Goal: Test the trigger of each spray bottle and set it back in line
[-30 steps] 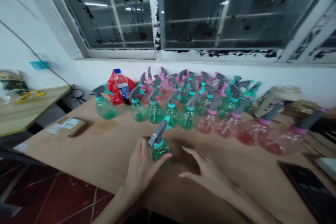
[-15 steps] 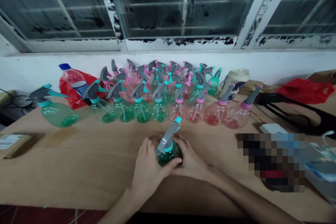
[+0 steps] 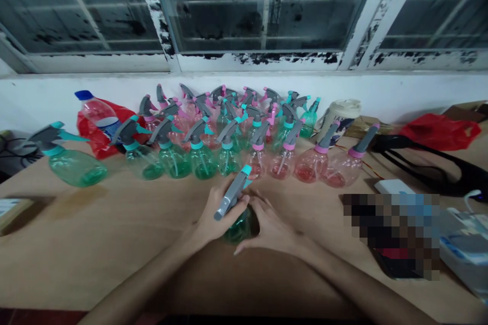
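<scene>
Right at the front, the left hand (image 3: 219, 208) is wrapped around the upper part of a green spray bottle (image 3: 238, 231), its thumb and fingers closed about the neck below the grey sprayer head. The right hand (image 3: 276, 231) curves along the bottle's right side, thumb spread well away from the fingers; whether it touches the plastic, I cannot tell. The bottle is near the middle of the desk (image 3: 152, 223), sprayer aslant with its turquoise tip pointing away; whether its base rests on the wood is unclear. Off to the right lies a dark flat object (image 3: 406, 271), partly pixelated, and behind it a black strap (image 3: 453, 162). Farther back runs a row of green bottles (image 3: 204, 162) on the left and pink bottles (image 3: 310, 166) on the right, with more sprayers crowded behind. A blue-capped drink bottle (image 3: 97, 109) leans by a red bag (image 3: 86, 134). Beyond everything rise the white wall (image 3: 49, 89) and dark window panes (image 3: 244, 15).
</scene>
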Tool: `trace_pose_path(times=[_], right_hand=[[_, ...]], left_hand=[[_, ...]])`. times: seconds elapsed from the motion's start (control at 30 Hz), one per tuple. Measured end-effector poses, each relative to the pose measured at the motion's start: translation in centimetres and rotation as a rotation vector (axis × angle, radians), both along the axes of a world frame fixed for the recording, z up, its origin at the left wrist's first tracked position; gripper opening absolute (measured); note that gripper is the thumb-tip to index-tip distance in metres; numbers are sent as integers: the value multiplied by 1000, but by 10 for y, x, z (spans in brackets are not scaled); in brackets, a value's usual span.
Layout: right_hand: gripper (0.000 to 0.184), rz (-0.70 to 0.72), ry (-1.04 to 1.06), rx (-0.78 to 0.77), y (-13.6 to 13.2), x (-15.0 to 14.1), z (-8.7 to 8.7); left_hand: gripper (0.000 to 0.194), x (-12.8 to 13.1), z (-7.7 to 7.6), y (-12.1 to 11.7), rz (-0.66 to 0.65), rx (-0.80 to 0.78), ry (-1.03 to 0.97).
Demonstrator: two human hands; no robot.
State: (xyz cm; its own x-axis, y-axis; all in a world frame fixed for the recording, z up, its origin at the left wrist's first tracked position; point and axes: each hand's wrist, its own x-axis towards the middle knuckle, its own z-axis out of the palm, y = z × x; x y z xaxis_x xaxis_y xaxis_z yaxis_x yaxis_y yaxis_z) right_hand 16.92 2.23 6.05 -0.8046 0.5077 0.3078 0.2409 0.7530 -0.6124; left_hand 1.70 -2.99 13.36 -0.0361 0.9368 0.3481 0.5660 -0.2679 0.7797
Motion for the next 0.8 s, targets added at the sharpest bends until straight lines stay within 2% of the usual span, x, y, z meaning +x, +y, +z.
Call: trace_pose_path(times=[0.13,0.27,0.33,0.5,0.8], right_hand=[[95,-23,-80,143,16,22,-15],[61,-109,-113,151,29,40,-29],[52,-145,-108,142,33,44,-33],[47,-213,-86,123,42,44,-37],[46,-217,-88,100,45,45,-39]], left_hand=[[8,-2,-1,5,47,67,70],[7,-4,1,18,36,60,70],[6,-5,0,25,24,58,71],[7,-7,-3,35,-16,94,74],[11,-4,1,34,-67,142,49]])
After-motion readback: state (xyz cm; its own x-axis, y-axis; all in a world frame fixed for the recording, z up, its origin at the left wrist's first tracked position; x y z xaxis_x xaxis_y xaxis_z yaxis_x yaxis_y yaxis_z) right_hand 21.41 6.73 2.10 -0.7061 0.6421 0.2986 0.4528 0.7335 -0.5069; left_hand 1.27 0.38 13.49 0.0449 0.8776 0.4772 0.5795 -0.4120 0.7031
